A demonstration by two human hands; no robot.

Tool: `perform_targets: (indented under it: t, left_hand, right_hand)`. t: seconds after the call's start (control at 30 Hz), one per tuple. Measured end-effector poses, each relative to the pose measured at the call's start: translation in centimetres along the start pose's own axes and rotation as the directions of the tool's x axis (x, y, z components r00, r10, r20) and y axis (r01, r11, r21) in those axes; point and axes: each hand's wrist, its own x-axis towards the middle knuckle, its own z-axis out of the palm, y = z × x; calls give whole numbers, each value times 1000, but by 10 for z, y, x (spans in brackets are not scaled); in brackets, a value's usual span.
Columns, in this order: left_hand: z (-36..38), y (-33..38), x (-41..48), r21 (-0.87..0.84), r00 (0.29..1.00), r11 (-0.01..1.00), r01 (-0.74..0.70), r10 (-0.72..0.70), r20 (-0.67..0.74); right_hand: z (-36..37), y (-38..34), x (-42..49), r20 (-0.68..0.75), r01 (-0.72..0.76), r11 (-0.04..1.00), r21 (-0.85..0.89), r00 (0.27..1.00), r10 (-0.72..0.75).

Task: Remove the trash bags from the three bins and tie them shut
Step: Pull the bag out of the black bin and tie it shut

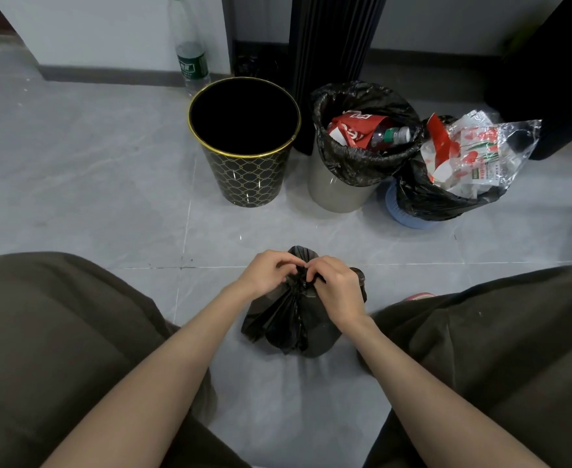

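A small black trash bag [291, 327] sits on the floor between my knees, its neck gathered at the top. My left hand [267, 271] and my right hand [337, 290] both pinch the bunched neck. Behind stands a black bin with a gold rim [247, 177], with no bag in it. To its right a grey bin [332, 194] holds a black bag [352, 160] with a red wrapper and a bottle. Furthest right, a blue bin [409, 219] carries a black bag [423, 194] overflowing with clear and red packaging.
An empty clear plastic bottle [190, 59] stands by the wall behind the black bin. A dark ribbed column [335, 38] rises behind the grey bin, and a dark object [554, 69] fills the right corner. My knees in brown trousers flank the bag on the grey tile floor.
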Motion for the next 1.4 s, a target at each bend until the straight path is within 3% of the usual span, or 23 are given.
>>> perform_targets:
  t: [0.2,0.3,0.53,0.73,0.93,1.17,1.27,1.33,1.4]
  left_hand:
    - [9,-3,9,-14,1000,999,-30,30,-6]
    - [4,-3,11,-18,1000,999,-27,27,12]
    - [-2,3,10,336,992,941,38,4,-124]
    - [-4,6,7,451,983,882,134,-61,-173]
    - [0,8,5,513,983,843,161,-89,-161]
    - [2,6,4,505,983,847,167,-103,-152]
    - [-1,-2,5,280,989,950,136,-113,-98]
    - [-2,-3,2,103,987,982,156,-150,-62]
    - [0,-1,-1,106,984,978,177,-177,-9]
  right_hand:
    - [1,5,-3,-43,42,999,12,998,-42]
    - [3,7,-2,-47,-19,1000,9,999,20]
    - [-2,10,3,-41,-68,994,84,997,72]
    - [-14,6,8,77,-190,979,70,980,185]
    - [-34,4,15,281,-346,934,89,908,310]
    - [-40,13,15,339,-372,925,83,883,325]
    - [-43,22,14,331,-305,950,60,904,269]
    - [-48,22,14,380,-333,942,33,876,296]
    - [-50,22,14,445,-359,933,-4,835,324]
